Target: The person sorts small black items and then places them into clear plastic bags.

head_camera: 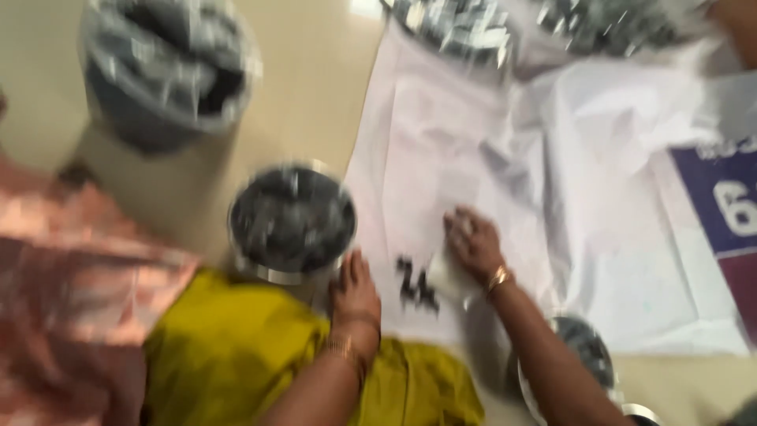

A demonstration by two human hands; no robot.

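The frame is blurred by motion. My left hand (pixel 355 296) rests palm down on the floor at the edge of a white sheet (pixel 441 150), right beside a round steel bowl (pixel 292 225) full of small dark pieces. My right hand (pixel 473 244) lies on the sheet with fingers bent over a small white object (pixel 451 280); whether it grips the object is unclear. A little heap of dark pieces (pixel 416 288) sits on the sheet between the two hands. Both wrists wear gold bangles.
A grey bucket lined with plastic (pixel 165 67) stands at the upper left. More steel vessels of dark pieces sit at the top (pixel 457 28) and lower right (pixel 587 355). Yellow-green cloth (pixel 236 355) covers my lap. A purple printed panel (pixel 725 197) lies at the right.
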